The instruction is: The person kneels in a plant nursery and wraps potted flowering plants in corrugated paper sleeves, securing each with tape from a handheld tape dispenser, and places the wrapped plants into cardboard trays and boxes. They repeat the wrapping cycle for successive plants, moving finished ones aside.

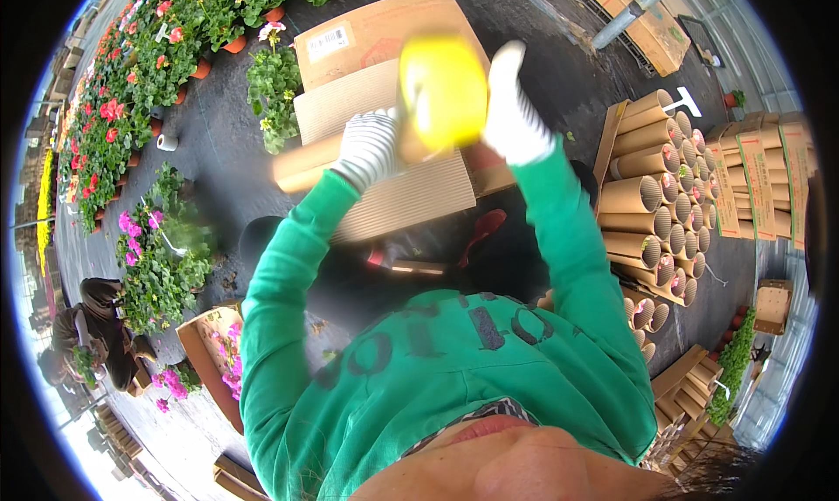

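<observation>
My left hand [370,144], in a striped glove, grips a rolled cardboard tube [308,165] that lies across a sheet of corrugated cardboard [413,196]. At the tube's other end, my right hand [518,108], gloved too, is at the side of a blurred yellow object [444,91], which looks like a tape dispenser. My right thumb points up; the fingers are partly hidden behind the yellow object. Beneath the work sits a large cardboard box [387,29] with a printed label. The leaves of a potted geranium [274,95] stand just left of the box.
Rows of potted geraniums [111,114] line the left. A white tape roll [167,143] lies on the dark ground cloth. Stacked cardboard tubes [636,193], several with plants inside, stand at the right. Another person [105,330] works at the lower left, near a carton [203,363] of pink flowers.
</observation>
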{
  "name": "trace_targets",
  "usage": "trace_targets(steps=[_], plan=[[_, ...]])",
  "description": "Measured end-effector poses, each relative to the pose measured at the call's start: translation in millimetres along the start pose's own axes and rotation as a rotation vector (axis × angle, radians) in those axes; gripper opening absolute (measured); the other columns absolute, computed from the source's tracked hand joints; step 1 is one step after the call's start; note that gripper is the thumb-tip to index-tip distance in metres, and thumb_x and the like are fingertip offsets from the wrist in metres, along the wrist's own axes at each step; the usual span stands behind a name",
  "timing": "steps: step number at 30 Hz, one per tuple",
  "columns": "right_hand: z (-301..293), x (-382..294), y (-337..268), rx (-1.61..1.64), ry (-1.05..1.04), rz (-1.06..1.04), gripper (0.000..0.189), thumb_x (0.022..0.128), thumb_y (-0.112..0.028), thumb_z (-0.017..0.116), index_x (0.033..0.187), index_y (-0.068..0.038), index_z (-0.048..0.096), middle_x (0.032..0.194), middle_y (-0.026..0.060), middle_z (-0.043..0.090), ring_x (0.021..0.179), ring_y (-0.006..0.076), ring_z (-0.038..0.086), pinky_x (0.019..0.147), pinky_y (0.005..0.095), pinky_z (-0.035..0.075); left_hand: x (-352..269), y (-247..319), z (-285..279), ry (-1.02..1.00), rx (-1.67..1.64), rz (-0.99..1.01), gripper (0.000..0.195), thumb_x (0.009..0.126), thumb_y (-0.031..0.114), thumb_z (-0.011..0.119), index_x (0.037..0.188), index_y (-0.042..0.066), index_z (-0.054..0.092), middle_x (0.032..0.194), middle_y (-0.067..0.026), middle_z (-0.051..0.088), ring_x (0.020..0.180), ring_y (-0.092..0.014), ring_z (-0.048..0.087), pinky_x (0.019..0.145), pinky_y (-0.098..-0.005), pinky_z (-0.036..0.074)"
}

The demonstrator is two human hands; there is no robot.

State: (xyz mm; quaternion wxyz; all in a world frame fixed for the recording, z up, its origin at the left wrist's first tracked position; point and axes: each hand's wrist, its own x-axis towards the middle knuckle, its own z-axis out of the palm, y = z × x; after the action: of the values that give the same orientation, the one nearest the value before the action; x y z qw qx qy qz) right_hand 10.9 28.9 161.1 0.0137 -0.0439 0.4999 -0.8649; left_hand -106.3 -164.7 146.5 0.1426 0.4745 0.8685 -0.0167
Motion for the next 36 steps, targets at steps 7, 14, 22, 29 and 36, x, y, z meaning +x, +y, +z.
trace_targets(steps=[7,14,22,29,36], plan=[[55,-130,92,-0.111,0.189,0.370,0.041,0.095,-0.037,0.073,0.111,0.000,0.068,0.097,0.0063,0.071,0.091,0.0167,0.067,0.085,0.0314,0.054,31,-24,29,-0.019,-0.013,-0.035,0.080,0.060,0.045,0.092,0.119,0.000,0.061,0.114,-0.0221,0.071,0.109,-0.035,0.070,0.096,-0.0415,0.055],[33,-105,3,-1.217,0.020,0.586,0.039,0.088,-0.032,0.079,0.102,0.003,0.072,0.086,0.0092,0.074,0.078,0.0121,0.068,0.075,0.0322,0.055,19,-14,0,-0.126,-0.029,-0.060,0.083,0.059,0.044,0.092,0.124,0.003,0.061,0.117,-0.0193,0.071,0.114,-0.034,0.069,0.098,-0.0409,0.055],[-27,-126,24,-0.702,0.729,0.351,0.045,0.087,-0.033,0.079,0.110,0.005,0.070,0.085,0.0152,0.075,0.077,0.0215,0.072,0.075,0.0348,0.057,18,-9,-50,-0.051,0.067,-0.077,0.069,0.060,0.036,0.092,0.114,0.003,0.064,0.103,-0.0172,0.075,0.100,-0.034,0.073,0.086,-0.0447,0.058],[-80,-65,71,-1.761,0.370,0.798,0.088,0.085,-0.063,0.072,0.139,0.004,0.056,0.116,0.0291,0.071,0.106,0.0418,0.070,0.097,0.0452,0.054,47,17,-2,0.035,0.519,-0.024,0.026,0.076,0.015,0.079,0.099,0.008,0.071,0.092,-0.0145,0.077,0.088,-0.030,0.076,0.075,-0.0411,0.057],[-53,-30,59,-1.512,0.474,-0.089,0.091,0.073,-0.042,0.088,0.145,-0.002,0.049,0.128,0.0272,0.064,0.117,0.0397,0.065,0.097,0.0469,0.052,77,49,-1,0.035,0.801,0.135,0.018,0.090,0.021,0.066,0.099,0.011,0.078,0.091,-0.0083,0.078,0.086,-0.025,0.075,0.075,-0.0438,0.051]])
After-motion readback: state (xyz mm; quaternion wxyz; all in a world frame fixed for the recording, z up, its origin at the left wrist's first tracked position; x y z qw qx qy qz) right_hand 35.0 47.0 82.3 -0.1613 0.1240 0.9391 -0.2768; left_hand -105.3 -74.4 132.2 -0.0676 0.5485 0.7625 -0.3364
